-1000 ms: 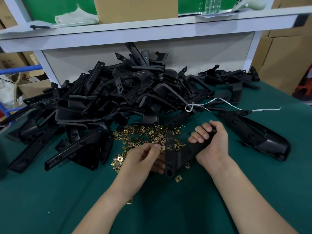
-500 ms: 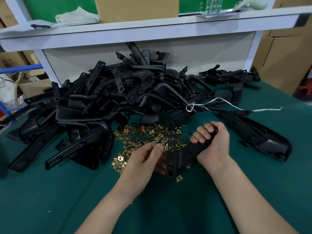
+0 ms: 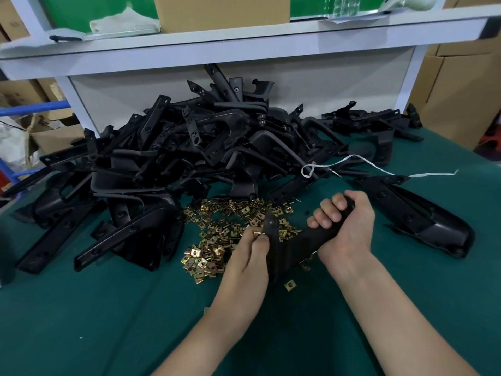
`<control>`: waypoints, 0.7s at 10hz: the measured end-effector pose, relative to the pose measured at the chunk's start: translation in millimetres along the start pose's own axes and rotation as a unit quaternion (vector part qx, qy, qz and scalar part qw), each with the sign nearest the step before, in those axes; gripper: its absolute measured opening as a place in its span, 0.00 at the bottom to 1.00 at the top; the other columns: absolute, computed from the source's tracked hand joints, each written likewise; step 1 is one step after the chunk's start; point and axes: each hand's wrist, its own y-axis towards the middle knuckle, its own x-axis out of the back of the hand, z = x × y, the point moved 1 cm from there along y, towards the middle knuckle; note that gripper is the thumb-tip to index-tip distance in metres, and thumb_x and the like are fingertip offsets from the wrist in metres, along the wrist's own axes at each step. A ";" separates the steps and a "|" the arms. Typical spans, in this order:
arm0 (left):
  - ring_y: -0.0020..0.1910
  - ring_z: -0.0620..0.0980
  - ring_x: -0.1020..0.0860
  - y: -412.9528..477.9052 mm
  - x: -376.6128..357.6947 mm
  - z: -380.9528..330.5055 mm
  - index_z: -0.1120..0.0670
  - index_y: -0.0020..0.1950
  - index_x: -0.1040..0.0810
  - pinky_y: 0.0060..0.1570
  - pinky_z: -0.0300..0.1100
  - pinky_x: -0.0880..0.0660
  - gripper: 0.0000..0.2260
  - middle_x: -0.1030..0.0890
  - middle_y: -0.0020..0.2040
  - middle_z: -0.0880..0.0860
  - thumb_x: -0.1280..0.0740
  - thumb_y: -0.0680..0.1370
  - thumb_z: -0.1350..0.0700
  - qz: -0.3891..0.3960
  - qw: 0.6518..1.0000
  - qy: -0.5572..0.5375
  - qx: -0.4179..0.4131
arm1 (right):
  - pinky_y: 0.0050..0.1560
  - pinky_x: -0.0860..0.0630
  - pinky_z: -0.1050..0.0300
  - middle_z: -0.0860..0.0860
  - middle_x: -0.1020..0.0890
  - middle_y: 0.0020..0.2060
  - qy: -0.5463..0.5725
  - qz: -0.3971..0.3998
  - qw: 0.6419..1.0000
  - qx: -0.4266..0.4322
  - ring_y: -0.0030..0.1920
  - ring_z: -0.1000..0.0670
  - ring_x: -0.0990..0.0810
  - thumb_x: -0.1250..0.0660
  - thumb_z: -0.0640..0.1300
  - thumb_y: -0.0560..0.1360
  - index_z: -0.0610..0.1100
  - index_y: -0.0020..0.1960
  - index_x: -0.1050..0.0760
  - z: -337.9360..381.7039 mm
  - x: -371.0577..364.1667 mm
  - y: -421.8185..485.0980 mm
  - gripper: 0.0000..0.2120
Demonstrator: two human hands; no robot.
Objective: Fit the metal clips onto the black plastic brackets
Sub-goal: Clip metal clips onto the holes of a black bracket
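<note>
Dark green worktop (image 3: 81, 321) filling the lower view, matte and cloth-like. Above its far edge, a white shelf (image 3: 244, 42) on white posts, with a green panel (image 3: 67, 12) behind. On the shelf, a brown carton (image 3: 222, 12) at the middle and a pale rag (image 3: 122, 21) to its left. Cartons (image 3: 461, 90) stacked beyond the worktop's right end. More at far left, 1 with a dark mark too blurred to read. Blue bar (image 3: 35, 107) beside those.

Against the board under the shelf, a big pile (image 3: 189, 158) of black brackets, tangled, spanning most of the worktop's width. Right of the hands, 1 lone bracket (image 3: 423, 221), long, lying just clear of the pile. White string (image 3: 379, 169) looped at the pile's right edge, trailing right across the cloth.

In front of the pile, at the middle: the bracket (image 3: 295, 242) in work, bent like an L, 1 arm pointing up toward the pile, the other running right. Right hand (image 3: 344, 223) clamped round that right arm, fingers curled over the top. Left hand (image 3: 249, 256) at the bracket's left edge, thumb and forefinger pinching 1 brass clip (image 3: 259, 233) against that edge. Whether seated on it or only touching, cannot tell.

Heap of brass clips (image 3: 217, 240) between pile and hands, partly hidden under the bracket. 1 stray clip (image 3: 290, 285) alone on the cloth, near the bracket's lower end.
</note>
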 end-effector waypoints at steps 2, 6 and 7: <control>0.37 0.42 0.26 -2.3 0.1 -1.8 0.47 0.46 0.26 0.38 0.33 0.28 0.06 0.24 0.36 0.42 0.36 0.82 0.48 0.018 0.999 0.018 -0.035 | 0.25 0.36 0.59 0.53 0.39 0.24 -0.010 0.000 1.000 0.017 0.23 0.52 0.40 0.42 0.49 0.76 0.48 0.29 0.37 -1.4 -3.5 -4.4 0.17; 0.47 0.51 0.19 -0.8 0.5 -3.8 0.51 0.51 0.23 0.50 0.48 0.22 0.09 0.16 0.46 0.51 0.34 0.80 0.45 -0.019 0.998 0.049 -0.039 | 0.26 0.35 0.59 0.53 0.39 0.24 -0.017 0.020 0.999 0.023 0.24 0.52 0.40 0.42 0.49 0.76 0.49 0.29 0.37 -3.9 -4.4 -8.1 0.17; 0.47 0.51 0.19 -0.9 0.0 -3.9 0.51 0.51 0.22 0.51 0.50 0.23 0.09 0.16 0.46 0.52 0.34 0.81 0.46 -0.018 0.997 0.054 -0.049 | 0.26 0.35 0.59 0.53 0.39 0.24 -0.019 0.018 0.999 0.021 0.24 0.52 0.40 0.42 0.49 0.76 0.49 0.29 0.37 -4.3 -4.2 -7.8 0.17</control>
